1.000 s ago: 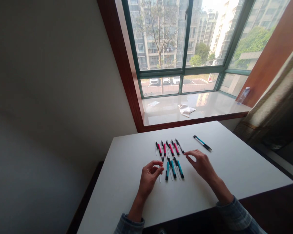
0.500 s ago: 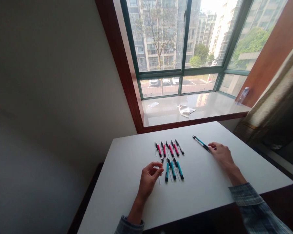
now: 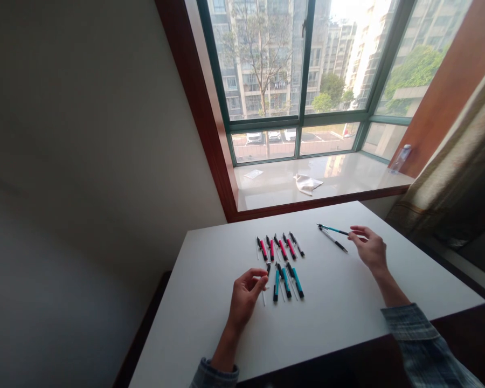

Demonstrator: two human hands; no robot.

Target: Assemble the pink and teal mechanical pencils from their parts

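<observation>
My right hand (image 3: 369, 249) pinches the end of a teal pen (image 3: 333, 229) and holds it just above the white table (image 3: 347, 302) at the far right. A second pen (image 3: 333, 240), pale with a dark tip, lies on the table just below it. My left hand (image 3: 246, 295) rests near the table's middle, fingers curled in a pinch on a small thin pen part that I cannot make out. Right of that hand lie a row of teal pen barrels (image 3: 286, 281) and, farther back, a row of pink pen barrels (image 3: 278, 247).
A window sill (image 3: 347, 180) behind the table carries a crumpled cloth (image 3: 307, 183), a small packet (image 3: 253, 173) and a plastic bottle (image 3: 400, 158). A curtain (image 3: 456, 172) hangs at the right. A dark wall stands to the left.
My right hand moved from the rows of barrels to the far right, took hold of the teal pen and lifted it off the table. My left hand stayed put.
</observation>
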